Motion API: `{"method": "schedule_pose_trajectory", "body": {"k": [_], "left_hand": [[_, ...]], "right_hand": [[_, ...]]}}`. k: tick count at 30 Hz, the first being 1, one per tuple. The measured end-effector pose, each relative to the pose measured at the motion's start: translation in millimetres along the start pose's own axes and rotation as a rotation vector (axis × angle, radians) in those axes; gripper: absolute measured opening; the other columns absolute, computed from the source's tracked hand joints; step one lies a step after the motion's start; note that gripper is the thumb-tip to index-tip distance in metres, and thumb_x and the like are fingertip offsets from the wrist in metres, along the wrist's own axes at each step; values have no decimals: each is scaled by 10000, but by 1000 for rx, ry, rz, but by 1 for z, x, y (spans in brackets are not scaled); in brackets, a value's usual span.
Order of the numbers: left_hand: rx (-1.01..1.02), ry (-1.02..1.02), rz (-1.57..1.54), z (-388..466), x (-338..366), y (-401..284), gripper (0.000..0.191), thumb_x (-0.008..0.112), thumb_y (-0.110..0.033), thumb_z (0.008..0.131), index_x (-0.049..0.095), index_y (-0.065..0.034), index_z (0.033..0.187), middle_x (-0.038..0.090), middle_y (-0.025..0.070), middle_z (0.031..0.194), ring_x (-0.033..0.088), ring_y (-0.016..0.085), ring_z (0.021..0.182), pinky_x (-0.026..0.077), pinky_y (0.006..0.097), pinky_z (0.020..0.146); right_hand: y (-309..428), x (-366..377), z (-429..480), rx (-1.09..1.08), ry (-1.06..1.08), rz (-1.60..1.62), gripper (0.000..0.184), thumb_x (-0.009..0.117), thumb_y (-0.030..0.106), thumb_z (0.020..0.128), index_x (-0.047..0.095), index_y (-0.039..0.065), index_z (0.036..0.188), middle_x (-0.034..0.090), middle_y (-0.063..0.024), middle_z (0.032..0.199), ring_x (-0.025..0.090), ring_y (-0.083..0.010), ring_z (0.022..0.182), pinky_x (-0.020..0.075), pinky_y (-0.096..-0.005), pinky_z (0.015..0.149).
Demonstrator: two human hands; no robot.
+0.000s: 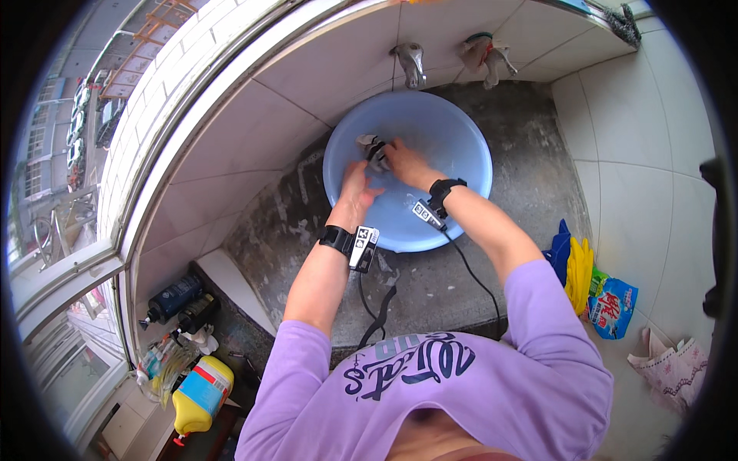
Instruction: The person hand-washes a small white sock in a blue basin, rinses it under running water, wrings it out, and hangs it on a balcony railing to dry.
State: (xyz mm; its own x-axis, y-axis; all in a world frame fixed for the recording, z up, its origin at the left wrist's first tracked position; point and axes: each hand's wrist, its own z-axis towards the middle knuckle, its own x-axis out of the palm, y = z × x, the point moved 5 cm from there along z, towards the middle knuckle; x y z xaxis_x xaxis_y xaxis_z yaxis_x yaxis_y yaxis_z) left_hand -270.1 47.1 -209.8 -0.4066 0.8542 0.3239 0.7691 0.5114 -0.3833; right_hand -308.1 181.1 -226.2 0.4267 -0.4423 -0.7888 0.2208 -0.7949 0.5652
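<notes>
A large round blue plastic basin stands on the grey concrete sink slab, and what looks like water shows inside. Within it is a small wet white cloth with black stripes. The fingers of my right hand are closed on its right side. My left hand is just below the cloth, thumb and fingers apart, its fingertips close to the fabric; whether they touch it is not clear. Both wrists wear black straps with small cabled devices.
Behind the basin, a metal tap and a second tap come from the tiled wall. Yellow rubber gloves and a blue packet hang at right. Dark pump bottles and a yellow jug stand at lower left, beside the window.
</notes>
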Motion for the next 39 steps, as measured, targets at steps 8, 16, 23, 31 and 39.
{"method": "schedule_pose_trajectory", "body": {"k": [8,16,23,31,39], "left_hand": [[-245,174,-208,6,12,9,461,483,-324,928,383,-33,1271,403,135,1304,395,330,1202,374,505,956],[-308,506,124,-73,18,6,455,523,-613,793,572,-202,982,577,-16,939,493,178,813,424,407,719],[-285,684,70,-189,29,31,378,597,-400,850,526,-161,1135,536,83,1114,544,327,974,515,451,742],[-292,779,-114,-242,-19,93,419,628,-237,853,454,-5,1155,542,185,1048,596,293,888,572,258,637],[-174,609,203,-252,-83,131,151,603,-188,857,475,-109,845,395,-44,691,351,21,549,233,125,402]], "right_hand": [[33,-19,-7,-41,-56,226,187,531,53,808,553,23,991,537,-214,990,559,-390,868,469,-435,745],[95,-115,-82,-81,-76,987,225,592,161,862,534,44,1046,582,-37,897,546,-97,818,453,-253,673],[121,-98,-140,147,191,1258,605,588,465,837,436,65,1265,528,-89,1114,484,-178,1091,385,-329,937],[192,-67,-197,-96,545,1489,499,598,319,844,481,25,1230,574,-152,1139,565,-236,1048,491,-325,860],[228,-10,-211,34,476,1580,425,618,165,837,465,-16,1190,567,-31,782,517,-104,648,449,-235,603]]}}
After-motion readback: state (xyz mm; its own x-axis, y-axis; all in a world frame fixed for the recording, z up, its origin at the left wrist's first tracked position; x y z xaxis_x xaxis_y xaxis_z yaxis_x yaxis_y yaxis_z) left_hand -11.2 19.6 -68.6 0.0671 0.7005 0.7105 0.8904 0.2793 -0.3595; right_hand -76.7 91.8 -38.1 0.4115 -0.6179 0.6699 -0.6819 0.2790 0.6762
